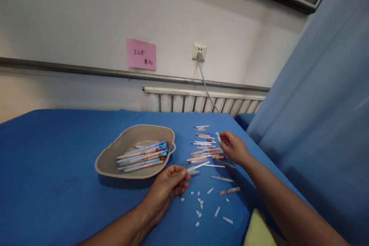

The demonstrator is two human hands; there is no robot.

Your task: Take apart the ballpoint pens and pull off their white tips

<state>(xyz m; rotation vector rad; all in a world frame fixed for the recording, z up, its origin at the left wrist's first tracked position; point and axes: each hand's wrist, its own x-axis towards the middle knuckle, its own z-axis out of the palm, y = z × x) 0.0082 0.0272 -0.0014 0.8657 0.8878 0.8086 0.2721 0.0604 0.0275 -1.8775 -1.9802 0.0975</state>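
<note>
My left hand (172, 182) is closed in a pinch on a clear pen barrel (192, 168) with a white refill sticking out of it to the upper right. Between thumb and fingers, my right hand (234, 147) holds a short light-blue pen part (218, 137) upright. Beneath and between both hands lie pen parts (201, 153), refills and barrels in a loose column on the blue cloth. Small white tips (199, 213) and short white tubes (217, 211) are scattered nearer to me. My fingers partly hide both held pieces.
A beige basin (100, 167) with several assembled pens (141, 157) stands left of my hands. Behind the blue-covered table (63, 142) are a radiator (184, 102) and a socket (199, 52) with a plugged cord. A blue curtain (323, 103) hangs at right; something yellow (259, 230) is below.
</note>
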